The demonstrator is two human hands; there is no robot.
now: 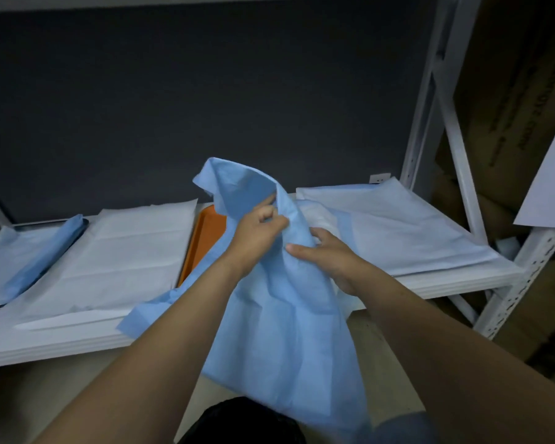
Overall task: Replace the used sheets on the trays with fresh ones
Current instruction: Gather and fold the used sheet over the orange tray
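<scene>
I logged the head view as dim and low in contrast, with a cool blue cast. The dark back panel (205,91) returned little light, and the white shelf (45,347) edge read brightest. Shadows were soft. Slight blur softened the blue sheet (285,331). Wide-angle distortion slanted the rack upright (428,91) near the right edge.

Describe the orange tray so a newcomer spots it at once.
Look at the white shelf against the dark wall. Near its middle, between a flat pale sheet and the lifted blue sheet, a tray partly shows. It is the only orange thing.
</scene>
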